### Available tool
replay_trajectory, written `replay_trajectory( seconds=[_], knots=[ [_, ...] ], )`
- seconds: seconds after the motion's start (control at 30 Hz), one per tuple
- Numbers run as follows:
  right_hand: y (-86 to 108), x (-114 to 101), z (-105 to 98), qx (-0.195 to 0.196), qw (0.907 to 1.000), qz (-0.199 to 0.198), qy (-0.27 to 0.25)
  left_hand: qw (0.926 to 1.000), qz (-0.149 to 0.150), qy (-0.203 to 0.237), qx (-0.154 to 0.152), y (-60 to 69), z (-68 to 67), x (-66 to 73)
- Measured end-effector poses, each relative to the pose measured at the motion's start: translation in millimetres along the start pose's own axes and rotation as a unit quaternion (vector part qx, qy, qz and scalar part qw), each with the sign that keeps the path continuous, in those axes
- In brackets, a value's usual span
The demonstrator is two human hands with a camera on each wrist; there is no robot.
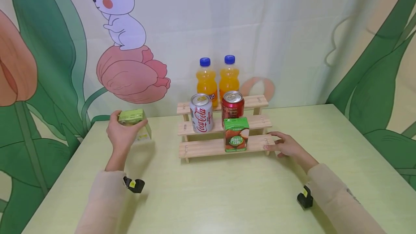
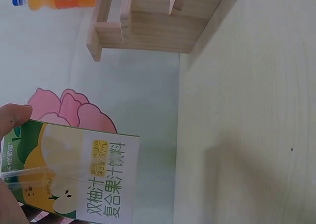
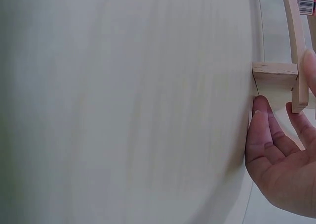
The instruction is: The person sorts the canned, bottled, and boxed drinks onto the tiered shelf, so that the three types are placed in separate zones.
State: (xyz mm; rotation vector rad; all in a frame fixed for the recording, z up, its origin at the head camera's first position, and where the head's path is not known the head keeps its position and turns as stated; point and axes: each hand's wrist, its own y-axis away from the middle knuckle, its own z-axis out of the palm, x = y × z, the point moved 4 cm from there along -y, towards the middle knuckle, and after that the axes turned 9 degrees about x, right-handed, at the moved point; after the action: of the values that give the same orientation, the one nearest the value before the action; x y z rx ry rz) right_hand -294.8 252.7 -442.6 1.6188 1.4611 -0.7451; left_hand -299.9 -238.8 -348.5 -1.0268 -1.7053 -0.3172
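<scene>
My left hand [image 1: 123,133] grips a green and white juice carton [image 2: 84,169] with a yellow fruit print, at the table's left side. In the left wrist view the carton hangs above the tabletop, apart from it. My right hand [image 1: 287,146] holds the right end of the lowest step of a three-step wooden display rack [image 1: 201,148]; the right wrist view has the thumb on the board and other fingers by its end. On that step stands a green and brown juice carton [image 1: 236,135]. A white cola can [image 1: 201,114] and a red can [image 1: 231,108] stand on the middle step.
Two orange soda bottles [image 1: 206,82] with blue caps stand on the rack's top step. Behind the pale table [image 1: 227,194] hangs a printed curtain [image 1: 292,39] with a rabbit and flowers. Black wrist cameras sit on both sleeves.
</scene>
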Motion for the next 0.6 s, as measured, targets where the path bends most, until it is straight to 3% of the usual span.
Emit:
replay_trajectory(
  seconds=[0.6],
  knots=[
    [-0.6, 0, 0, 0.001, 1.0000, 0.003, -0.001, 0.9983, 0.054, 0.023, 0.000, 30.5, -10.7, 24.7]
  ],
)
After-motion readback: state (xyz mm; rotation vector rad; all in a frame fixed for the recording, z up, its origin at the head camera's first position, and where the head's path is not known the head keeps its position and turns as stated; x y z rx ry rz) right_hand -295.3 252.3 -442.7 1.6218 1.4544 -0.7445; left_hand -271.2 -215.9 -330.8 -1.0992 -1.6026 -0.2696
